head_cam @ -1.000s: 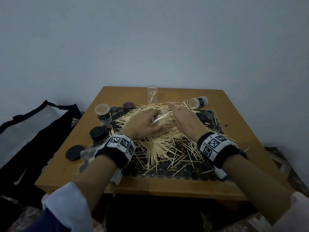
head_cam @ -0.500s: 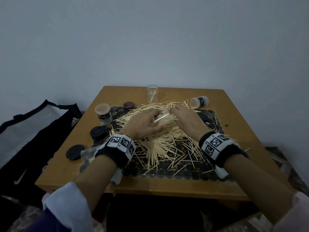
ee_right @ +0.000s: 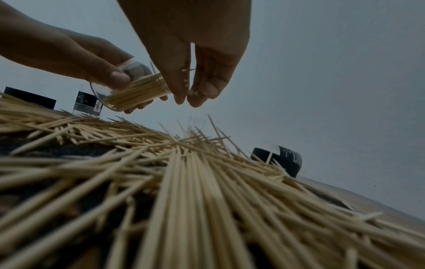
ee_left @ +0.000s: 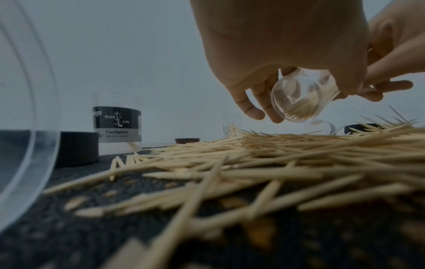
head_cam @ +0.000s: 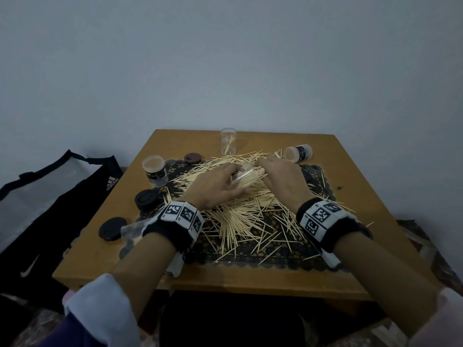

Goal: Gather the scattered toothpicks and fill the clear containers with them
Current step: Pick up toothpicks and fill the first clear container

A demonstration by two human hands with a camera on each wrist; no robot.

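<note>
A heap of toothpicks (head_cam: 240, 216) covers a dark lace mat (head_cam: 275, 261) on the wooden table (head_cam: 370, 259). My left hand (head_cam: 218, 184) grips a small clear container (head_cam: 244, 175) lying tilted on its side just above the heap, mouth to the right. A bundle of toothpicks lies inside the container (ee_right: 128, 91). My right hand (head_cam: 280, 176) is at the container's mouth, thumb and fingertips close together with a few toothpicks pinched between them (ee_right: 186, 102). From the left wrist, the container's round base (ee_left: 299, 98) shows under my left hand (ee_left: 276, 45).
An upright clear container (head_cam: 228, 144) with a few toothpicks stands at the back. A labelled container (head_cam: 154, 171) stands at left; another (head_cam: 298, 154) lies on its side at right. Two black lids (head_cam: 146, 199) (head_cam: 112, 227), a brown lid (head_cam: 192, 157). A black bag (head_cam: 50, 209) on the floor.
My right hand has drawn its fingers in from the heap's far side to the container's mouth. My left hand has kept hold of the container, barely moving.
</note>
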